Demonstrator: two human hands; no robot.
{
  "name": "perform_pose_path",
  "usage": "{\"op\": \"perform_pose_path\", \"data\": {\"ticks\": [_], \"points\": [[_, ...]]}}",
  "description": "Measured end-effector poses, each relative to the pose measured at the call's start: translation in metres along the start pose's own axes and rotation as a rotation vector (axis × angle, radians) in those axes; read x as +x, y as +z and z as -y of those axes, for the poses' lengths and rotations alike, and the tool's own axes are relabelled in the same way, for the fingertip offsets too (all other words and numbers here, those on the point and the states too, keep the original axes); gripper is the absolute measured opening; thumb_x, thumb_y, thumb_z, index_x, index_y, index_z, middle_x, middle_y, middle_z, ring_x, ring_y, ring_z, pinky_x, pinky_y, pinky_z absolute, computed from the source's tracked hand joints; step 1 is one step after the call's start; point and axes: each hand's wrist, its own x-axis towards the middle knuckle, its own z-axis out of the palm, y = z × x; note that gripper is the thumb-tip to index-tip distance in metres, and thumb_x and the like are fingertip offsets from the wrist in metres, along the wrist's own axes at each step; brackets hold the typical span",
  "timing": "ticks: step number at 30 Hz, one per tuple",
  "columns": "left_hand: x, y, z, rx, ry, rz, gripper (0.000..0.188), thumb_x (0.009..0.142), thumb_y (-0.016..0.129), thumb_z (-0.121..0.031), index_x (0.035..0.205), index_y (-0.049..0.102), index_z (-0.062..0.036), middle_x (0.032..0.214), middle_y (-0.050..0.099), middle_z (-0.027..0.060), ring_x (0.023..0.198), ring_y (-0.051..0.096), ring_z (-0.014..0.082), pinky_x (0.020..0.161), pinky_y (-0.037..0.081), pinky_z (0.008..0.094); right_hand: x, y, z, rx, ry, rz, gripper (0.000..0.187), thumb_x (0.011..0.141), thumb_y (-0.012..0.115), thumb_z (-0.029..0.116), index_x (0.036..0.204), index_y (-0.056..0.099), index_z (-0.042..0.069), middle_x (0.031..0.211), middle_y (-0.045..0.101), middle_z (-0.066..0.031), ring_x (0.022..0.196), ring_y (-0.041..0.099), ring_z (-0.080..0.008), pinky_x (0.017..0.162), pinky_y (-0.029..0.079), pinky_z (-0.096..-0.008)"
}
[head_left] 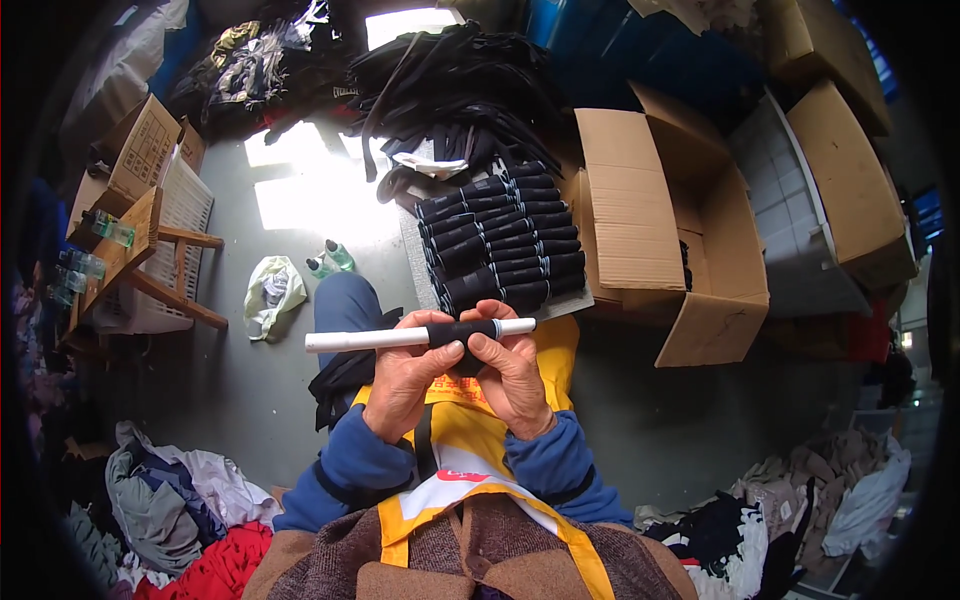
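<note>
In front of my lap I hold a white tube roughly level, its longer bare end out to the left. A band of black cloth with a pale blue edge is wrapped around it right of the middle. My left hand is closed on the tube and the cloth's left part. My right hand closes on the cloth's right part and the tube's short end. Both thumbs press on the cloth from the near side. Just beyond lie rows of black cloth rolls with pale blue bands, stacked on a grey board.
Right of the rolls stands an open cardboard box. Black fabric strips are heaped behind them. To the left are a wooden stool, a white plastic basket and a plastic bag. Clothes piles lie near both sides.
</note>
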Motion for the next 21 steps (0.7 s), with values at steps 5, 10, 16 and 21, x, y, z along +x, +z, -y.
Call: {"op": "perform_pose_path", "data": {"ticks": [5,10,16,21], "points": [[0.000,-0.003,0.000,0.016,-0.042,0.008,0.034,0.078,0.068,-0.002,0.107,0.051,-0.0043,0.096,0.056,0.0059,0.084,0.056,0.0117,0.067,0.050,0.0215,0.003,-0.013,-0.006,0.011,0.091,-0.018,0.027,0.080,0.068,0.008,0.103,0.055,0.006,0.100,0.059,-0.0076,0.091,0.058,-0.0178,0.086,0.049,-0.0301],[0.000,0.001,0.000,-0.032,-0.102,0.011,0.035,0.079,0.066,-0.002,0.110,0.049,-0.0044,0.096,0.056,0.0064,0.082,0.057,0.0124,0.065,0.050,0.0222,-0.002,-0.005,-0.001,-0.045,0.011,-0.017,0.026,0.081,0.068,0.009,0.103,0.055,0.007,0.102,0.058,-0.0080,0.092,0.058,-0.0177,0.082,0.050,-0.0296],[0.002,-0.001,0.002,-0.080,-0.052,-0.020,0.036,0.080,0.067,-0.004,0.110,0.048,-0.0033,0.095,0.056,0.0066,0.080,0.057,0.0131,0.058,0.050,0.0217,0.003,-0.015,-0.004,0.013,0.142,0.022,0.027,0.081,0.068,0.008,0.104,0.054,0.007,0.102,0.058,-0.0068,0.093,0.058,-0.0176,0.079,0.051,-0.0281],[0.001,-0.003,0.001,-0.024,-0.098,-0.010,0.032,0.081,0.066,-0.005,0.108,0.049,-0.0018,0.094,0.056,0.0066,0.077,0.057,0.0129,0.055,0.049,0.0214,0.001,-0.013,-0.006,-0.067,0.073,-0.020,0.027,0.082,0.067,0.008,0.105,0.054,0.006,0.102,0.058,-0.0067,0.094,0.057,-0.0174,0.080,0.051,-0.0284]]}}
